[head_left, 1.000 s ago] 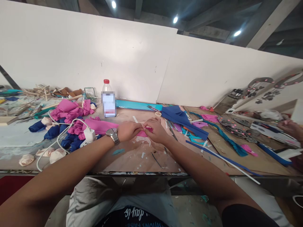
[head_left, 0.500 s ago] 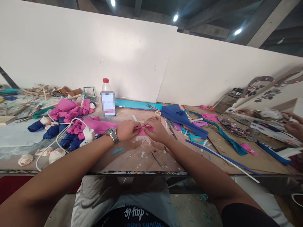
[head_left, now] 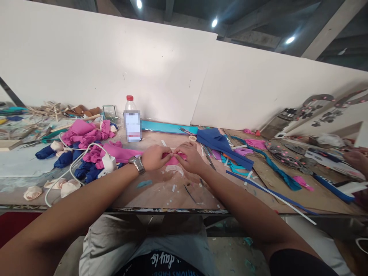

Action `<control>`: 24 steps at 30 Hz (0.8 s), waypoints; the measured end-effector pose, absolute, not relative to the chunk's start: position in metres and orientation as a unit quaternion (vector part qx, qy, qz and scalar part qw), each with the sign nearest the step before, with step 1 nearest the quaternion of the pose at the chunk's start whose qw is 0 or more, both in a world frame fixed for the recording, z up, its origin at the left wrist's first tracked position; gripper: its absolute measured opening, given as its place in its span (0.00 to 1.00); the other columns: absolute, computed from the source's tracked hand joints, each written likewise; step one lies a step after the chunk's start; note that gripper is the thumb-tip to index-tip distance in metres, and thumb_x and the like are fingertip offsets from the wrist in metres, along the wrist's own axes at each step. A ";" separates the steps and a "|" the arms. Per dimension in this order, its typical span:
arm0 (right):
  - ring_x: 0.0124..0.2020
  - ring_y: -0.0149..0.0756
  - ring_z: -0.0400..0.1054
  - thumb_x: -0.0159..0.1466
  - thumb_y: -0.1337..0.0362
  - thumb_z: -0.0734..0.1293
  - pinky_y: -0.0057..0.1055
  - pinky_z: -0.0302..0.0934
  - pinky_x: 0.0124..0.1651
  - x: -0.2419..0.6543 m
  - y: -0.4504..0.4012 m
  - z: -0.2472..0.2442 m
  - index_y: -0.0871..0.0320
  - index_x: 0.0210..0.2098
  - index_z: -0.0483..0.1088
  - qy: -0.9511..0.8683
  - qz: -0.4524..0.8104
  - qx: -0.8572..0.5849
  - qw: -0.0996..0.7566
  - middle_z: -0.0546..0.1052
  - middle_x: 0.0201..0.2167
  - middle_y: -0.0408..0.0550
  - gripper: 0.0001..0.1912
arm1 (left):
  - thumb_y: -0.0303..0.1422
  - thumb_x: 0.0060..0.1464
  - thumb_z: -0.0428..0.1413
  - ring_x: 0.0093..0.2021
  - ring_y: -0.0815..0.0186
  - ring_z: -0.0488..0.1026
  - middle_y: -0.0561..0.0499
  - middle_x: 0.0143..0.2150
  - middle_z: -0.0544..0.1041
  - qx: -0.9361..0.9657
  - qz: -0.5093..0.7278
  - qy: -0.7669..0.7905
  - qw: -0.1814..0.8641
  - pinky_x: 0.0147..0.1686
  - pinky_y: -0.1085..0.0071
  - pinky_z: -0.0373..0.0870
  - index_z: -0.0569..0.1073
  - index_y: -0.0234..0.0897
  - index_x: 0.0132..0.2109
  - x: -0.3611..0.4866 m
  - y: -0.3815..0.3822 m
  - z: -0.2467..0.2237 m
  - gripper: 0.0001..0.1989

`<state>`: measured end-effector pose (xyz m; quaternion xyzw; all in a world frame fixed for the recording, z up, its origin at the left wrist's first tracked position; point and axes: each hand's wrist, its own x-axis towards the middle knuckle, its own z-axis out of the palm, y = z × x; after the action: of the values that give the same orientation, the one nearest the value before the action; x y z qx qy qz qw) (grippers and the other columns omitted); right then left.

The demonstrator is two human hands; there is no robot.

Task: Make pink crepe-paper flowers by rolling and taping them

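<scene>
Both hands meet over the middle of the table, fingertips nearly touching. My left hand (head_left: 155,157), with a metal watch on its wrist, pinches the left part of a small piece of pink fabric (head_left: 171,160). The right part of that fabric is pinched by my right hand (head_left: 189,156). A curved whitish mark lies on the tabletop (head_left: 161,195) just below the fabric. Left of my left hand, a long pink cloth (head_left: 123,154) reaches toward the wrist. Blue fabric (head_left: 215,140) lies right of my right hand.
A red-capped bottle (head_left: 130,103) stands behind a phone (head_left: 133,126). At left are fabric rolls (head_left: 46,152), a white charger (head_left: 108,162) with its cable, and wooden sticks. Strips, cardboard (head_left: 278,168) and dark ornaments lie at right, near another person's hand.
The pink fabric between my hands now spreads lower and flatter below my fingers. My hands stay in nearly the same place, and the view has shifted slightly.
</scene>
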<state>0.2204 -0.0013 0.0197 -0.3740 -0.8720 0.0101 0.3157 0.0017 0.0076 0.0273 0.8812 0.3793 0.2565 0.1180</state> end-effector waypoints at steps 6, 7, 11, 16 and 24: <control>0.43 0.41 0.70 0.68 0.62 0.66 0.44 0.48 0.53 0.220 -0.001 0.021 0.54 0.36 0.72 -0.872 0.008 -0.373 0.318 0.81 0.37 0.46 0.05 | 0.38 0.65 0.52 0.28 0.65 0.68 0.50 0.28 0.77 0.890 0.249 0.373 0.088 0.30 0.68 0.53 0.79 0.38 0.36 0.001 0.011 0.024 0.14; 0.43 0.40 0.70 0.68 0.63 0.66 0.44 0.48 0.53 0.220 0.000 0.021 0.54 0.36 0.72 -0.874 0.009 -0.368 0.316 0.81 0.36 0.46 0.05 | 0.39 0.66 0.52 0.29 0.64 0.70 0.49 0.28 0.78 0.891 0.243 0.375 0.081 0.31 0.68 0.53 0.79 0.38 0.36 0.001 0.011 0.024 0.15; 0.41 0.40 0.70 0.65 0.66 0.66 0.44 0.49 0.55 0.220 0.000 0.022 0.54 0.33 0.71 -0.883 0.001 -0.355 0.307 0.80 0.33 0.45 0.04 | 0.39 0.67 0.50 0.33 0.60 0.75 0.46 0.34 0.82 0.894 0.215 0.388 0.066 0.33 0.68 0.58 0.81 0.41 0.40 0.001 0.010 0.024 0.16; 0.40 0.41 0.67 0.64 0.67 0.65 0.43 0.52 0.52 0.218 -0.001 0.023 0.54 0.31 0.69 -0.886 0.000 -0.357 0.295 0.77 0.31 0.46 0.04 | 0.40 0.68 0.49 0.36 0.58 0.77 0.45 0.36 0.83 0.895 0.191 0.398 0.059 0.35 0.67 0.61 0.81 0.42 0.41 0.002 0.007 0.026 0.17; 0.43 0.43 0.68 0.65 0.64 0.65 0.43 0.52 0.52 0.220 0.003 0.020 0.55 0.34 0.73 -0.857 -0.001 -0.392 0.334 0.80 0.35 0.48 0.04 | 0.38 0.65 0.50 0.33 0.59 0.75 0.47 0.33 0.81 0.883 0.215 0.415 0.036 0.32 0.66 0.59 0.80 0.40 0.40 0.001 0.007 0.027 0.15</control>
<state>0.2202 0.0028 0.0199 -0.3921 -0.8573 -0.0013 0.3337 0.0010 0.0070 0.0275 0.8831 0.4154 0.2153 0.0364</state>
